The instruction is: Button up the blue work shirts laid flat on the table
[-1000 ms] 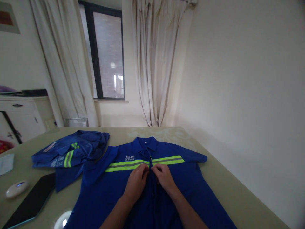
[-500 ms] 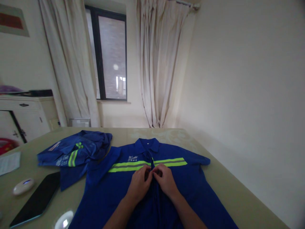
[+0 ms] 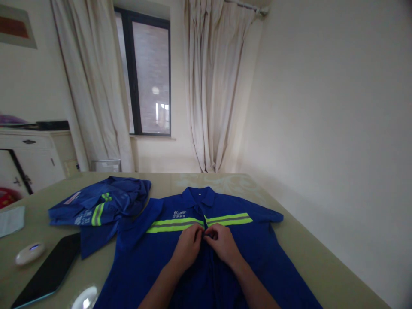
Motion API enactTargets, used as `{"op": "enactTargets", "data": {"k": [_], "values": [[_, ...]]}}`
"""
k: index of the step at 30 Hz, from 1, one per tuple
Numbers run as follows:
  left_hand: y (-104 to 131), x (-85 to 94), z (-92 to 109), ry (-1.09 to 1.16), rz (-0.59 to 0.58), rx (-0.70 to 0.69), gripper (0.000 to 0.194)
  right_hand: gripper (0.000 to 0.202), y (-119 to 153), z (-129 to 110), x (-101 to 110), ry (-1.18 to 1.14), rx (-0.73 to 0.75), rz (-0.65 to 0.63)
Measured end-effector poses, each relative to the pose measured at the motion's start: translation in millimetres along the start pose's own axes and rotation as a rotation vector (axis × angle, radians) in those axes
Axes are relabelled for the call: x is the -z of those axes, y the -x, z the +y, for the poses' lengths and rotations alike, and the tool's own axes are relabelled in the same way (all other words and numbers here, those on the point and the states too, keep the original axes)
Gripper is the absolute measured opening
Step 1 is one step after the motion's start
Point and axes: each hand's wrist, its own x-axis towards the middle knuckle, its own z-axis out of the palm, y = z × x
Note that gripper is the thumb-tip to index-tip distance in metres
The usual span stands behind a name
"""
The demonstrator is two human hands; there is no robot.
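Observation:
A blue work shirt (image 3: 247, 249) with a collar, yellow-and-grey reflective bands and a white chest logo lies spread face up on the table, its collar pointing away from me. My left hand (image 3: 189, 242) pinches the front placket just below the reflective band. Opposite it, my right hand (image 3: 222, 241) pinches the other side of the same placket. The fingertips of both hands almost meet at the shirt's middle. Whatever button or edge lies between the fingers is too small to make out.
Left of the shirt lies a crumpled blue garment (image 3: 109, 199) with similar bands. Nearer are a black phone-like tablet (image 3: 48, 270), a white oval device (image 3: 30, 253) and a shiny round white object (image 3: 85, 298). A pale sheet (image 3: 12, 221) rests at the table's left edge. A wall (image 3: 337, 128) borders the right.
My fingertips have drawn slightly apart at the placket, the left hand shifting a little to the left. The shirt stays in place, and the view has turned very slightly.

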Motion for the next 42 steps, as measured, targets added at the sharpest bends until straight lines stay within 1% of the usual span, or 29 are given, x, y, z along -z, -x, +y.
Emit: {"op": "enactTargets", "data": {"k": [4, 9, 12, 14, 18, 21, 24, 29, 34, 38, 40, 42], "values": [[2.0, -2.3, -2.5, -0.031, -0.023, -0.026, 0.02, 0.012, 2.2, -2.1, 1.0, 0.107, -0.011, 0.048], [0.0, -5.7, -4.7, -0.024, -0.022, -0.024, 0.023, 0.008, 2.0, -2.8, 2.8, 0.052, 0.01, 0.052], [0.2, -6.6, -5.2, -0.03, -0.022, -0.043, 0.024, 0.007, 1.6, -5.0, 3.3, 0.045, 0.016, 0.092], [1.4, -6.8, -4.6, -0.057, -0.015, -0.049, 0.022, 0.007, 2.0, -6.7, 3.6, 0.033, 0.012, 0.114], [3.7, -7.5, -1.5, -0.113, -0.006, -0.02, 0.019, 0.01, 3.2, -5.8, 4.1, -0.02, 0.009, 0.071], [4.3, -8.1, 0.3, -0.088, 0.021, -0.017, 0.022, 0.013, 2.5, -2.0, 4.4, -0.109, -0.001, 0.024], [4.8, -7.4, 0.6, -0.065, 0.038, -0.011, 0.02, 0.011, 0.7, 0.6, 4.2, -0.168, -0.014, -0.005], [5.3, -3.6, -2.3, -0.008, 0.023, -0.031, 0.019, 0.005, -0.8, -0.9, 1.7, -0.215, -0.037, 0.019], [3.5, -2.3, -4.2, 0.087, 0.019, -0.029, 0.019, 0.005, 0.6, -2.0, -1.1, -0.14, -0.047, 0.045], [0.8, -2.3, -1.3, 0.14, 0.015, 0.046, 0.023, 0.012, 1.6, -3.3, -2.5, -0.03, 0.021, 0.069], [-0.9, -2.1, -1.2, 0.17, 0.028, 0.09, 0.025, 0.011, 1.3, -4.9, -2.5, -0.037, 0.048, 0.061], [-2.4, -2.0, -2.6, 0.195, 0.046, 0.102, 0.025, 0.008, 0.6, -6.3, -2.6, -0.074, 0.046, 0.048]]}}
